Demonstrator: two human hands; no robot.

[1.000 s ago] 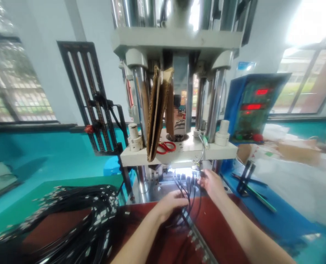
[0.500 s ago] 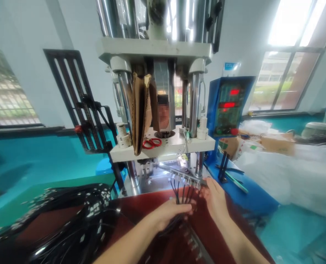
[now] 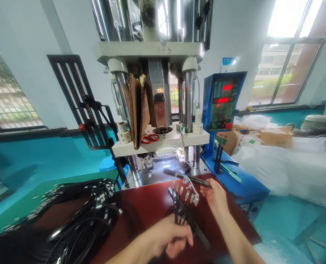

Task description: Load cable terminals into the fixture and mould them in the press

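Observation:
My left hand (image 3: 171,234) is closed round several black cables (image 3: 178,211) just below their ends. Pale plastic connectors (image 3: 193,198) top these cables, and a thin whitish plastic strip (image 3: 189,183) runs beside them. My right hand (image 3: 217,194) grips the right end of a dark, narrow metal bar (image 3: 197,179), holding it above the reddish-brown tabletop (image 3: 149,201). The bar passes just behind the connectors; whether they touch cannot be made out. A second metal bar (image 3: 200,233) lies on the tabletop beyond my left hand, partly hidden by the cables.
A press with a white plate (image 3: 179,138) stands ahead, with red-handled scissors (image 3: 150,138) and folded cardboard (image 3: 137,113) on it. A pile of black cables (image 3: 77,212) lies left. A blue control box (image 3: 224,102) and white bags (image 3: 262,165) are right. A person is behind the press.
My left hand has drawn the cables down towards me, and their connectors have come away from the bar. My right hand still holds the bar, now turned.

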